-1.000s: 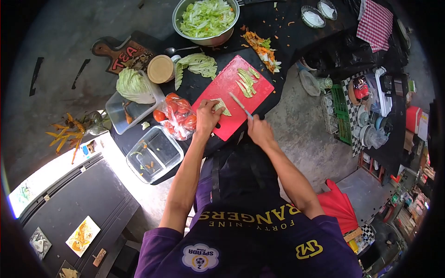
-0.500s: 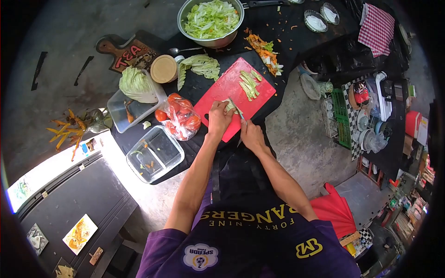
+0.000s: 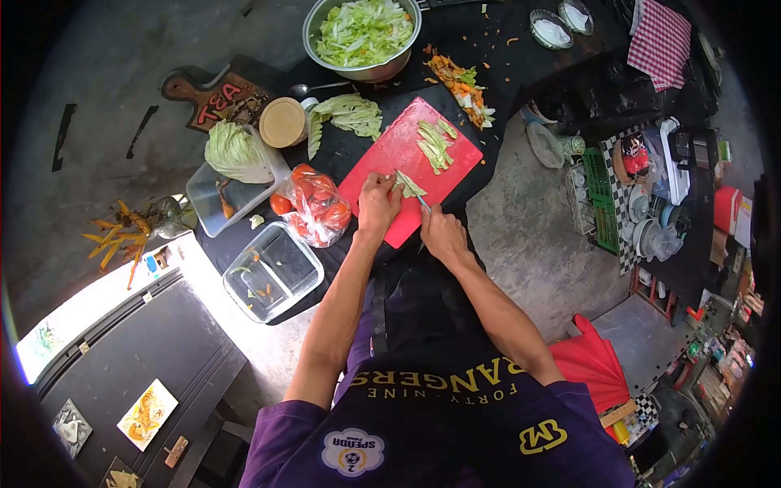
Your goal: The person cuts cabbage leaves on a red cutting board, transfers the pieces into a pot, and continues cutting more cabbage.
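On the red cutting board (image 3: 407, 150), my left hand (image 3: 379, 202) has its fingers closed on a small piece of cabbage (image 3: 400, 185). My right hand (image 3: 443, 233) is wrapped round the handle of a knife (image 3: 413, 187), whose blade lies against the cabbage piece. Cut cabbage strips (image 3: 436, 147) rest on the upper right of the board. Loose cabbage leaves (image 3: 350, 114) lie beyond its left edge. A bag of tomatoes (image 3: 319, 210) is left of my left hand.
At the top stands a pot (image 3: 313, 41) of chopped cabbage, with vegetable scraps (image 3: 462, 89) to its right. On the left are a plastic tub (image 3: 213, 213) holding a cabbage (image 3: 236, 152), a round-lidded jar (image 3: 283, 122), a glass container (image 3: 272, 272) and a wooden board (image 3: 195, 88).
The knife blade has tilted further left over the cabbage piece. My left hand has shifted slightly on the board. The whole view has moved a little.
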A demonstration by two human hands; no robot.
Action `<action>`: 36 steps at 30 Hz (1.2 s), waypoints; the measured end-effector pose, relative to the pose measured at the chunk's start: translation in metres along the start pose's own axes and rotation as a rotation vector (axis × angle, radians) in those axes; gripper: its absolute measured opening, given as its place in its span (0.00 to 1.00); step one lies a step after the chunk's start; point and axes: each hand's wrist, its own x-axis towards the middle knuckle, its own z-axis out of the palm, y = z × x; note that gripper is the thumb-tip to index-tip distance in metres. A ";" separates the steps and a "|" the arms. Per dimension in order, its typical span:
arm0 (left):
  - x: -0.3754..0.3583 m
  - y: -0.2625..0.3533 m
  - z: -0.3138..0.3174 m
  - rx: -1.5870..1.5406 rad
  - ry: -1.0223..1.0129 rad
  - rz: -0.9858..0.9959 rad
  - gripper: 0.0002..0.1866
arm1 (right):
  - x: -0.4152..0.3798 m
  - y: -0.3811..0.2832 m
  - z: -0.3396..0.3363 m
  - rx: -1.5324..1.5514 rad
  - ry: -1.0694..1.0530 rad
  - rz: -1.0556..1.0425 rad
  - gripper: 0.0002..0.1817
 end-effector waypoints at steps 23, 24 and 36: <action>0.007 0.005 0.001 -0.018 -0.067 -0.124 0.14 | -0.024 0.027 0.032 -0.083 -0.010 0.154 0.26; 0.006 0.005 0.001 -0.018 -0.061 -0.120 0.14 | -0.028 0.029 0.032 -0.071 -0.016 0.161 0.25; 0.003 -0.010 -0.021 -0.051 -0.028 -0.086 0.20 | 0.010 0.055 -0.027 -0.134 -0.090 -0.079 0.24</action>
